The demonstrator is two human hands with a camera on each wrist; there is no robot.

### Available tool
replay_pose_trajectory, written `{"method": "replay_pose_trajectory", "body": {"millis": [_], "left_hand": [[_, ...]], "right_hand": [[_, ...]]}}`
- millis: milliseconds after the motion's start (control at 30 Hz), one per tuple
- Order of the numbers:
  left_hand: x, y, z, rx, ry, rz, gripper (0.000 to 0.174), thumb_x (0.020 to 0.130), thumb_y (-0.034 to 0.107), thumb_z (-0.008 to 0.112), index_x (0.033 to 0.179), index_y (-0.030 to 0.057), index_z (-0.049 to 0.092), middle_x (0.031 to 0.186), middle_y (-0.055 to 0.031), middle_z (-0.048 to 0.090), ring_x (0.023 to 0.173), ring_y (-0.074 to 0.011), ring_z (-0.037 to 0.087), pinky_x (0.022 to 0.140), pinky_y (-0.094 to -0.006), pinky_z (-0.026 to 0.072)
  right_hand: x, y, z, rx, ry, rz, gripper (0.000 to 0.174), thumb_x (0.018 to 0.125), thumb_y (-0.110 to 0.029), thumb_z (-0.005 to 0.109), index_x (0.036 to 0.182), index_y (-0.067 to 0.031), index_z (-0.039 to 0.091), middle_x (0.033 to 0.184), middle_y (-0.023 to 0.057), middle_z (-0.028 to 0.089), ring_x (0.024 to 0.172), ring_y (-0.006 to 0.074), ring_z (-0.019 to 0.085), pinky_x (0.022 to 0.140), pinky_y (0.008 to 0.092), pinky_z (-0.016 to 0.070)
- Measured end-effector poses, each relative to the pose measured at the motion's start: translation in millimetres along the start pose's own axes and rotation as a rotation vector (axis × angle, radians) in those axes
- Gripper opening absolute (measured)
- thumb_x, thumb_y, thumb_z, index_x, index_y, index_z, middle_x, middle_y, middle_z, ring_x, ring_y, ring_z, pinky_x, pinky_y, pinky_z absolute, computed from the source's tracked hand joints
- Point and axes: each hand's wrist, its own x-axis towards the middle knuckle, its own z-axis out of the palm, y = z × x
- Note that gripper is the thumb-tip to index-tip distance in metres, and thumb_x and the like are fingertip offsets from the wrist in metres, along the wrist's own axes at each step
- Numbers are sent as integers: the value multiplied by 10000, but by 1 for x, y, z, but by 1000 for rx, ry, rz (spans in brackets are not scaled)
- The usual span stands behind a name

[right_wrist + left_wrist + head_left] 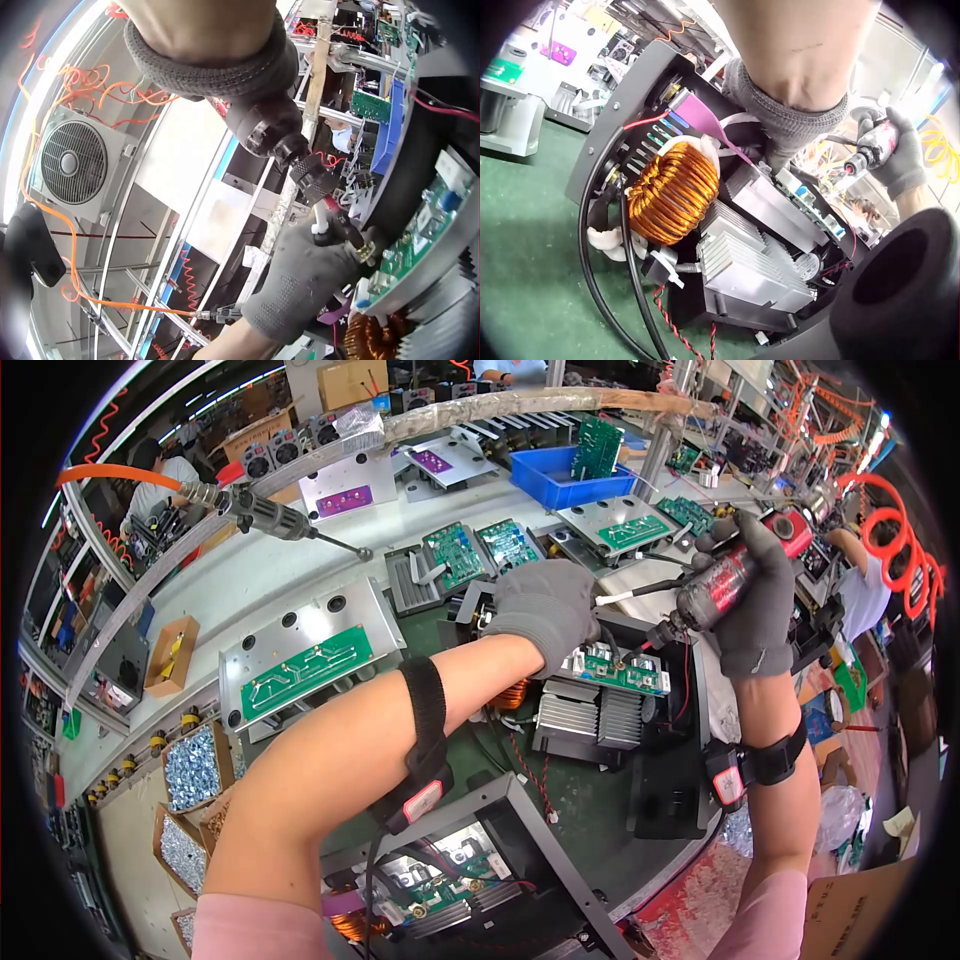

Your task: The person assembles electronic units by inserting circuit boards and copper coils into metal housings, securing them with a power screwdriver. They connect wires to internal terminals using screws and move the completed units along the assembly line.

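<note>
1. Head view: the left forearm comes in from the lower left and crosses the black chassis [660, 790]. The grey-gloved left hand [545, 610] lies palm down at the chassis's far edge with its fingers curled under. A white-sleeved wire [622, 597] comes out from beneath those fingers, so the hand seems closed around it.
2. Same view: the right forearm rises at the right side of the chassis. All the fingers of the right hand [755, 600] are wrapped firmly round a red-and-black screwdriver [725, 582]. The tool slants down and to the left, and its bit meets the green circuit board [615, 672] on top of the chassis, just beside the left hand.
3. The screwdriver's barrel carries print and each wrist strap has a small label (all too blurred to read).
4. Left wrist view: only the cuff and back of the left hand [787, 127] show, bent down over the upper edge of the chassis [630, 90], and the fingertips are hidden. A copper coil [673, 191] and a ribbed heat sink [742, 255] sit inside the chassis below the hand. Beyond its far side, the right hand [904, 154] clasps the screwdriver [874, 146].
5. Right wrist view: the right hand [217, 60] fills the top of the frame, its glove closed on the screwdriver [270, 131]. The tool's nose points down at the circuit board [420, 240] on the chassis. The left hand [307, 281] sits at the board's edge, pinching the wire [321, 221] close under the bit.
</note>
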Motion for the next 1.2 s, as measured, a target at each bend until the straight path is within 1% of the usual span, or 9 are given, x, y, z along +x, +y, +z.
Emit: {"method": "replay_pose_trajectory", "body": {"millis": [300, 433, 567, 633, 667, 700, 767, 967, 1200], "left_hand": [[1, -1, 8, 12, 68, 2, 287, 736, 358, 719, 904, 130, 674, 903, -88, 672, 884, -279, 662, 735, -394, 527], [3, -4, 10, 15, 73, 20, 290, 738, 353, 720, 912, 127, 674, 905, -93, 676, 867, -288, 667, 721, -400, 529], [3, -6, 9, 33, 86, 46, 301, 734, 351, 721, 923, 122, 675, 917, -99, 677, 867, -295, 666, 728, -405, 528], [1, -5, 7, 0, 55, 31, 299, 739, 346, 715, 927, 117, 675, 927, -105, 674, 885, -297, 660, 752, -406, 524], [0, -6, 8, 1, 48, 33, 299, 739, 346, 715, 927, 117, 675, 927, -105, 674, 885, -297, 660, 752, -406, 524], [-2, -7, 8, -1, 69, 52, 294, 741, 344, 711, 927, 119, 675, 919, -109, 675, 878, -301, 660, 750, -408, 525], [-1, -7, 4, -3, 99, 73, 291, 742, 342, 708, 927, 120, 676, 911, -112, 675, 872, -305, 660, 748, -409, 526], [0, -7, 1, 18, 34, 60, 336, 765, 362, 692, 996, 119, 681, 949, -120, 687, 896, -305, 667, 781, -412, 530], [-9, -2, -26, -46, -83, 60, 373, 768, 378, 665, 953, 56, 708, 938, -138, 698, 868, -308, 683, 747, -416, 537]], "right_hand": [[-28, 3, 2, -15, 73, -69, 258, 894, -268, 557, 932, -15, 581, 843, 118, 635, 741, 202, 629, 680, 317, 521], [-41, 7, 4, -9, -23, -176, 314, 891, -279, 555, 1079, -28, 540, 879, 118, 637, 758, 197, 620, 714, 334, 516], [-51, 5, 13, -8, -357, -388, 359, 884, -218, 575, 1167, -7, 505, 993, 143, 622, 819, 221, 623, 744, 350, 516], [-50, 1, 22, -211, -358, -378, 338, 879, -152, 594, 1169, 0, 507, 1041, 158, 622, 860, 224, 633, 763, 355, 519], [-40, 5, 20, -405, -362, -528, 306, 875, -104, 607, 1143, 19, 523, 992, 151, 648, 858, 215, 642, 767, 347, 519], [-36, 2, 34, -254, -339, -418, 231, 875, -84, 609, 1066, 37, 562, 901, 124, 662, 811, 190, 641, 749, 324, 511], [-32, 1, 44, -370, -259, -376, 266, 893, -181, 547, 1073, 13, 519, 821, 115, 630, 766, 195, 621, 688, 313, 496], [-39, 4, 65, -435, -374, -241, 255, 858, -219, 595, 993, -15, 522, 732, 91, 608, 671, 168, 594, 618, 307, 484], [-35, 10, 62, -215, -412, -201, 224, 846, -111, 612, 1031, 10, 577, 860, 106, 662, 770, 165, 640, 704, 317, 520]]}}
